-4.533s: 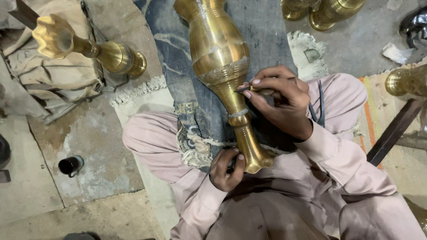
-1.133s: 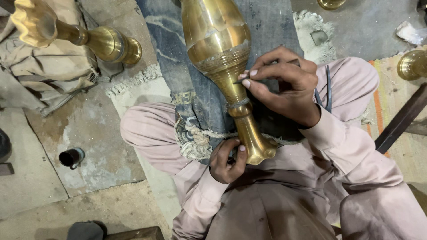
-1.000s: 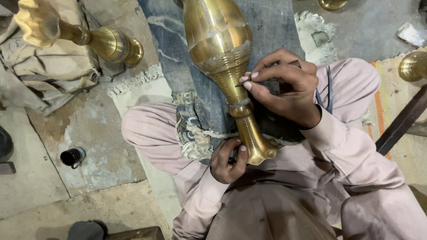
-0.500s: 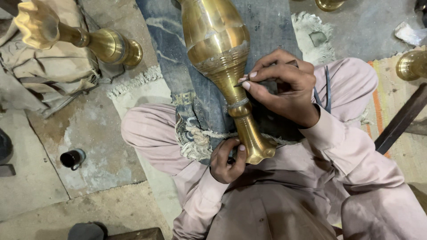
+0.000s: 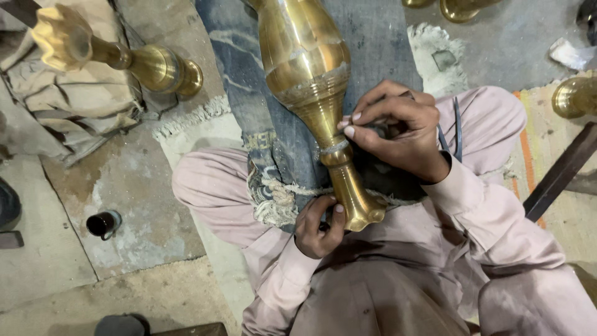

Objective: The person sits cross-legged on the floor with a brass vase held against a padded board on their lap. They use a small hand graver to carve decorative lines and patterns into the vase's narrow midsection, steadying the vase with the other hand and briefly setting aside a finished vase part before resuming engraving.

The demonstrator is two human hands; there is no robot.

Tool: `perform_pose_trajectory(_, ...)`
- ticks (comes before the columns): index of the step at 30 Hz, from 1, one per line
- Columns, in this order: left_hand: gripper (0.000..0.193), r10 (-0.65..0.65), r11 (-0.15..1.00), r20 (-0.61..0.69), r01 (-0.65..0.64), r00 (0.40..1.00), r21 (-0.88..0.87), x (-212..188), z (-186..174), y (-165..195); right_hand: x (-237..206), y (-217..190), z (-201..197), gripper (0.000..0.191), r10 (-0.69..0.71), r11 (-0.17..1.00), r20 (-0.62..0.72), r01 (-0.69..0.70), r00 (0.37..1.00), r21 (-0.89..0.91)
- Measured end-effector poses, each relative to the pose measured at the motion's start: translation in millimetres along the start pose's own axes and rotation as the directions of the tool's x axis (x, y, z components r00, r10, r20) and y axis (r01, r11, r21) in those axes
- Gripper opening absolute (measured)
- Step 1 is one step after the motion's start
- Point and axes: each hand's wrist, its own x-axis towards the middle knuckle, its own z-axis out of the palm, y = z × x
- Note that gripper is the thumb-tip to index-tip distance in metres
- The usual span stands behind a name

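A tall brass vase [image 5: 308, 74] lies across my lap on a blue cloth [image 5: 236, 62], its foot pointing toward me. My left hand [image 5: 318, 227] grips the flared foot of the vase. My right hand [image 5: 398, 127] rests against the narrow neck of the vase, thumb and forefinger pinched together on something too small to tell. I sit cross-legged in pale pink clothing.
A second brass piece [image 5: 112, 53] with a lobed head lies on beige fabric [image 5: 68, 118] at the upper left. A small dark cup [image 5: 102, 224] stands on the concrete floor at left. More brass pieces [image 5: 575, 96] lie at the right edge and top. A dark bar [image 5: 563, 171] slants at right.
My right hand has shifted slightly along the vase neck while staying pinched against it. The left hand keeps its hold on the foot.
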Motion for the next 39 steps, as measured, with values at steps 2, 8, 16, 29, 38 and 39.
perform_pose_trajectory(2, 0.05, -0.002, 1.0, 0.002, 0.002, 1.0, -0.01, 1.0, -0.9, -0.5, 1.6, 2.1, -0.2, 0.012, -0.009, 1.0, 0.0, 0.009, 1.0, 0.002)
perform_pose_trajectory(8, 0.052, -0.012, 1.0, 0.085, 0.012, 0.996, 0.0, 17.7, -16.1, 7.8, -6.7, -2.6, -0.9, 0.017, 0.163, 0.966, -0.071, -0.145, 0.984, 0.213)
perform_pose_trajectory(16, 0.034, -0.073, 0.983, 0.282, 0.021, 0.957, 0.183, 75.4, -55.1, 42.6, -15.2, -5.3, -14.7, 0.017, 0.163, 0.971, -0.181, -0.125, 0.97, 0.206)
perform_pose_trajectory(29, 0.048, -0.198, 0.976, 0.081, 0.19, 0.977, 0.103, 60.3, -46.1, 31.4, -9.2, -4.3, -10.3, 0.023, 0.108, 0.947, -0.146, -0.057, 0.983, 0.317)
perform_pose_trajectory(38, 0.06, -0.086, 0.996, -0.011, 0.086, 0.996, 0.0, 26.0, -26.3, 8.7, 2.0, 2.1, 5.7, 0.037, 0.08, 0.952, -0.132, -0.037, 0.988, 0.305)
perform_pose_trajectory(39, 0.06, -0.077, 0.997, -0.012, 0.077, 0.997, -0.009, 25.0, -25.6, 6.7, 2.6, 1.9, 6.7, 0.038, 0.081, 0.949, -0.126, -0.038, 0.989, 0.314)
